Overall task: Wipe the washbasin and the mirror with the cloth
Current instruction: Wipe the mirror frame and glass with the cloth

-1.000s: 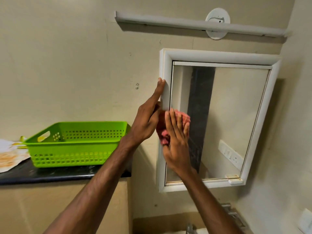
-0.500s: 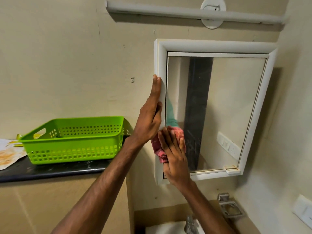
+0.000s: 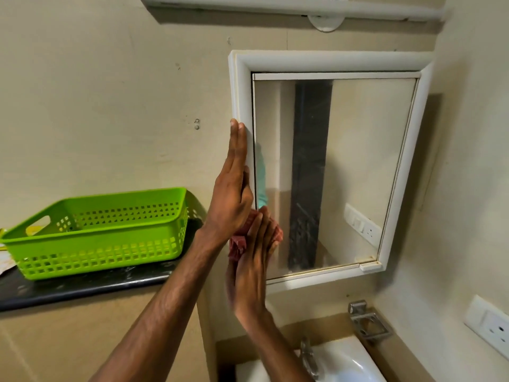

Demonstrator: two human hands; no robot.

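Head view is showing the white-framed mirror (image 3: 358, 161) hanging on a beige wall, and both hands are working at its left edge. The left hand (image 3: 234, 194) is lying flat against the left side of the mirror's frame (image 3: 239, 86), fingers straight and together, pointing up, gripping nothing. The right hand (image 3: 253, 271) is pressing the red cloth (image 3: 238, 242) against the mirror's lower left corner, its fingers stretched out over the bunched fabric rather than wrapped around it; part of the cloth is sticking out to the left, between the two wrists. The left hand is partly overlapping the cloth from above.

Below the mirror, the white washbasin (image 3: 344, 362) is showing at the bottom edge, with a metal tap (image 3: 308, 357) at its back and a metal holder (image 3: 369, 321) fixed to the wall just beside it. Left of the mirror, a green basket (image 3: 110, 230) is sitting on a dark counter (image 3: 82, 285). Right of the mirror and lower, a white socket plate (image 3: 493, 323) is sitting on the side wall. Above the mirror, a white tube fitting (image 3: 275, 4) is running across the wall.
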